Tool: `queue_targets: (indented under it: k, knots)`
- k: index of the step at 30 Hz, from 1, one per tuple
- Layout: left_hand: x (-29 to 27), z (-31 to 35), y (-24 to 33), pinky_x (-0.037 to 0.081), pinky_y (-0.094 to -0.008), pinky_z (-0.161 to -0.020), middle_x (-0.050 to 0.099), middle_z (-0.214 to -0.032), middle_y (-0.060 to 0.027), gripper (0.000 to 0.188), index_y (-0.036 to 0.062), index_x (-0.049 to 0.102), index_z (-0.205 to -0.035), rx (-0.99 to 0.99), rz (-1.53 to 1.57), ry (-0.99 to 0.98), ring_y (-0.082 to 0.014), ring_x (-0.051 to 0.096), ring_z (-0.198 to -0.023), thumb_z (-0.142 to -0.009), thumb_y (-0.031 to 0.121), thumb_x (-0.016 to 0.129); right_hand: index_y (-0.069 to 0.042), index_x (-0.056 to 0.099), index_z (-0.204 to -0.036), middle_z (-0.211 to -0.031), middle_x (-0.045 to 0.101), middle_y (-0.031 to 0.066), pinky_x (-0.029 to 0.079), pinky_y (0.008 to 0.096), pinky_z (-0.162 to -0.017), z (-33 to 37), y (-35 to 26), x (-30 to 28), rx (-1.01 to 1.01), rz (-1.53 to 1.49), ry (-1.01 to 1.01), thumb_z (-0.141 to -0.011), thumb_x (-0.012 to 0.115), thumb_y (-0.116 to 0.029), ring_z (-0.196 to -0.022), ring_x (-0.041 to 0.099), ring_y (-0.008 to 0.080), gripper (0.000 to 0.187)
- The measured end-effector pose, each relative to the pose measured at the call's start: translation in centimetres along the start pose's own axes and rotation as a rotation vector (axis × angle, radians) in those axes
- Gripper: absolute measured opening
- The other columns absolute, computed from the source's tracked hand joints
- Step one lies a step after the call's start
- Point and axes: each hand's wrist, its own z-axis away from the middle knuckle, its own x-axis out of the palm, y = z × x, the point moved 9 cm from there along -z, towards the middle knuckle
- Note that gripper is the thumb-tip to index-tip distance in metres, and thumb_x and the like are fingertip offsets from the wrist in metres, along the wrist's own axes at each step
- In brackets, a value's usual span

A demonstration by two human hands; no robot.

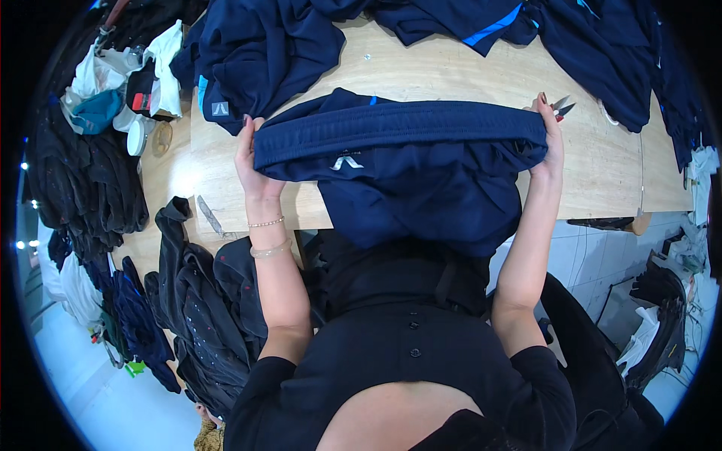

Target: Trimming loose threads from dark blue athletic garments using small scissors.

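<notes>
Black top (410, 353): nearest the camera, buttoned down the front, just below the navy garment (421, 199), which is the landmark for every place told here
Navy garment: held up between the two hands, its gathered waistband (398, 124) stretched sideways, the loose cloth drooping beneath it over the near edge of the table (429, 68); a small silver mark shows just under the band, left of the garment's middle
Left hand (258, 159): at the garment's left end, fingers closed on the band, fingertips showing at its upper left corner, the palm partly under the cloth; the rest of the grip is hidden
Right hand (553, 143): at the garment's right end, fingers gripping the band, tips showing at its upper right corner, the wrist below; cloth hides what the inner fingers do
Bracelets (271, 249): on the left wrist, below the garment's left end
Snips (561, 110): on the table, just beyond the garment's right end, partly behind the right hand
Navy clothes (274, 52): heaped on the table beyond the garment
Dark clothes (199, 301): piled left of the garment and nearer the body
White tub (137, 138): well left of the garment
</notes>
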Motion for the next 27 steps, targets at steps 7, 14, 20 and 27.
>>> queue_targets:
  k: [7, 14, 20, 27]
  knots:
    - [-0.8, 0.7, 0.8, 0.046, -0.0239, -0.061, 0.052, -0.062, 0.0026, 0.035, 0.0145, 0.050, -0.069, 0.093, -0.021, 0.071, -0.0099, 0.055, -0.061, -0.101, 0.028, 0.043, -0.014, 0.053, -0.075, -0.059, 0.044, -0.0050, 0.032, 0.0221, -0.050, 0.7, -0.5, 1.3, -0.077, 0.108, -0.174, -0.091, 0.063, -0.020, -0.052, 0.041, 0.0050, 0.020]
    - [0.4, 0.6, 0.6, 0.045, -0.0231, -0.060, 0.051, -0.062, 0.0023, 0.037, 0.0143, 0.050, -0.070, 0.063, -0.015, -0.082, -0.0098, 0.054, -0.060, -0.102, 0.030, 0.040, -0.013, 0.052, -0.081, -0.061, 0.043, -0.0052, 0.035, 0.0240, -0.055, 0.8, -0.3, 1.8, -0.054, 0.081, -0.279, -0.093, 0.060, -0.019, -0.059, 0.042, 0.0076, 0.016]
    - [-0.1, 0.7, 0.3, 0.049, -0.0251, -0.069, 0.062, -0.073, -0.0008, 0.029, 0.0104, 0.059, -0.081, 0.050, -0.005, -0.057, -0.0119, 0.061, -0.071, -0.100, 0.027, 0.044, -0.011, 0.053, -0.078, -0.063, 0.044, -0.0047, 0.031, 0.0215, -0.051, 1.0, 0.3, 2.4, -0.042, 0.129, -0.331, -0.092, 0.060, -0.021, -0.055, 0.039, 0.0051, 0.019]
    - [-3.0, 0.6, -3.1, 0.045, -0.0295, -0.096, 0.065, -0.109, -0.0074, 0.024, 0.0028, 0.060, -0.111, -0.160, -0.041, 0.132, -0.0156, 0.060, -0.102, -0.098, 0.020, 0.049, -0.004, 0.062, -0.103, -0.072, 0.048, -0.0083, 0.025, 0.0184, -0.051, 0.9, 1.3, 1.7, 0.102, 0.664, -0.395, -0.090, 0.062, -0.017, -0.058, 0.035, 0.0012, 0.018]
